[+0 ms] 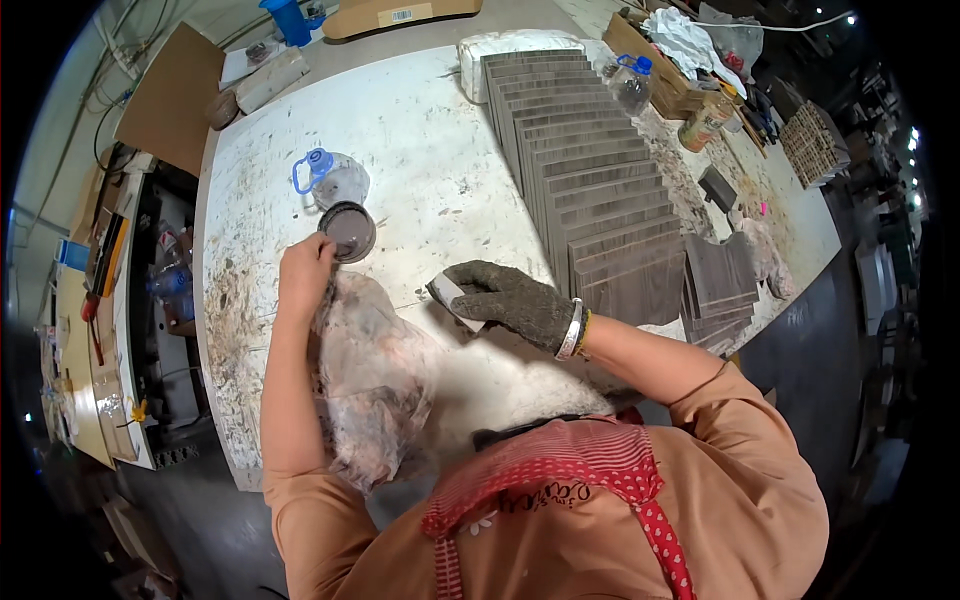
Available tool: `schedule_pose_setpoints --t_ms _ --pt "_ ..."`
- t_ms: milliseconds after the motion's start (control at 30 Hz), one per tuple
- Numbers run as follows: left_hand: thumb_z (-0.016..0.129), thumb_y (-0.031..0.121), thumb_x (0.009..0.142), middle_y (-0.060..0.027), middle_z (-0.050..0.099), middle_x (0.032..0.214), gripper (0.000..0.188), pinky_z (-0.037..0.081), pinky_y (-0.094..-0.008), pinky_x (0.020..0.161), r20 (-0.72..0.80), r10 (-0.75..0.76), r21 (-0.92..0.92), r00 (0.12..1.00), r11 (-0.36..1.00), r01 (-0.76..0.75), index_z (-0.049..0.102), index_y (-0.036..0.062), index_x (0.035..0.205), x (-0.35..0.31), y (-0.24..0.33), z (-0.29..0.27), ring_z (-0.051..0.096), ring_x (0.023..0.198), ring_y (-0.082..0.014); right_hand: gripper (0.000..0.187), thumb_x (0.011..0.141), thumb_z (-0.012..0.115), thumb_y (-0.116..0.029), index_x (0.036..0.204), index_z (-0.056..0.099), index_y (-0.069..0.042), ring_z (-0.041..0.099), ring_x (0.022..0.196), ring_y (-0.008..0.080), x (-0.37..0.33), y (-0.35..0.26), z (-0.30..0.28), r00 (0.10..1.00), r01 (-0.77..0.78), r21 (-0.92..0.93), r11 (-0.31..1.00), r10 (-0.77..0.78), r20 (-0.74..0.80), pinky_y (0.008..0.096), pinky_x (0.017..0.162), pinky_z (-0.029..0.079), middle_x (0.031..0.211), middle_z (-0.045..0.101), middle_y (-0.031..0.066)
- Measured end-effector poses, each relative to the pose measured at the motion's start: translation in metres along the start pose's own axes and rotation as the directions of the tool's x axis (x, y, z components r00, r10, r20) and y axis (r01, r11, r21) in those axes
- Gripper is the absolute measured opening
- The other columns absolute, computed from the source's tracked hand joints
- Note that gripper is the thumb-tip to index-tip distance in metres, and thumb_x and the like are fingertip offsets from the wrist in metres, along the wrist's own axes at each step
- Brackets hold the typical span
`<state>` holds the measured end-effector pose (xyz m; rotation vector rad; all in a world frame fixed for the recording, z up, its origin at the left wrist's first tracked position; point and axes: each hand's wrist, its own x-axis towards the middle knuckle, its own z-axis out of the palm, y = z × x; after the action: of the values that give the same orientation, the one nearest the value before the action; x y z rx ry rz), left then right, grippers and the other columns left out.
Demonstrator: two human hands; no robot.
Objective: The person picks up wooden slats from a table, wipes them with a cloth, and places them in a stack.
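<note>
My bare left hand is at the near-left rim of a round, dark-rimmed dish with greyish-brown contents. Its fingertips are pinched together; what they hold, if anything, is hidden. A stained, crumpled cloth lies beside my left forearm, reaching toward the table's near edge. On my right hand is a dirty dark-grey work glove. Its fingers close round a small pale block, held just over the table. Close to its right stands a long overlapping row of grey wood-grain boards.
A clear bottle with a blue looped cap stands behind the dish. More grey boards lie at the right. Another blue-capped bottle and an orange-labelled bottle stand beyond the row. The smudged white table carries everything.
</note>
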<state>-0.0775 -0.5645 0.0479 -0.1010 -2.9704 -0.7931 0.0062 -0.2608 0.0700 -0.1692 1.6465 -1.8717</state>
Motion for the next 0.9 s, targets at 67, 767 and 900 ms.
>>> schedule_pose_setpoints --t_ms 67,767,900 --pt "0.058 0.014 0.089 -0.0199 0.065 0.074 0.016 0.049 -0.0425 0.066 0.026 0.002 -0.021 1.0 1.0 -0.002 0.064 -0.0006 0.088 0.002 -0.004 0.007 0.063 0.069 -0.0364 0.06 0.091 0.066 -0.027 0.138 0.042 0.003 0.062 0.084 0.0165 0.008 -0.003 0.001 1.0 -0.018 0.005 1.0 0.018 0.002 0.0309 0.072 0.057 0.113 0.058 0.0138" --pt "0.055 0.015 0.094 -0.007 0.065 0.074 0.012 0.042 -0.0204 0.051 0.208 -0.368 -0.959 0.906 0.107 0.263 0.057 0.0032 0.095 -0.02 -0.034 0.007 0.056 0.059 -0.01 0.046 0.09 0.058 -0.033 0.126 0.056 -0.004 0.058 0.107 0.0366 0.186 -0.048 0.03 0.875 0.315 -0.919 0.236 -0.448 0.185 0.0413 0.094 0.046 0.115 0.06 0.0207" --pt "0.055 0.015 0.094 -0.0067 0.064 0.074 0.011 0.042 -0.021 0.053 0.196 -0.439 -0.932 0.877 0.195 0.306 0.056 0.0044 0.093 -0.027 -0.037 -0.001 0.056 0.06 -0.0102 0.038 0.089 0.06 -0.029 0.119 0.058 -0.005 0.058 0.107 0.037 0.189 -0.042 0.032 0.86 0.302 -0.949 0.093 -0.457 0.229 0.0415 0.095 0.046 0.114 0.06 0.0208"
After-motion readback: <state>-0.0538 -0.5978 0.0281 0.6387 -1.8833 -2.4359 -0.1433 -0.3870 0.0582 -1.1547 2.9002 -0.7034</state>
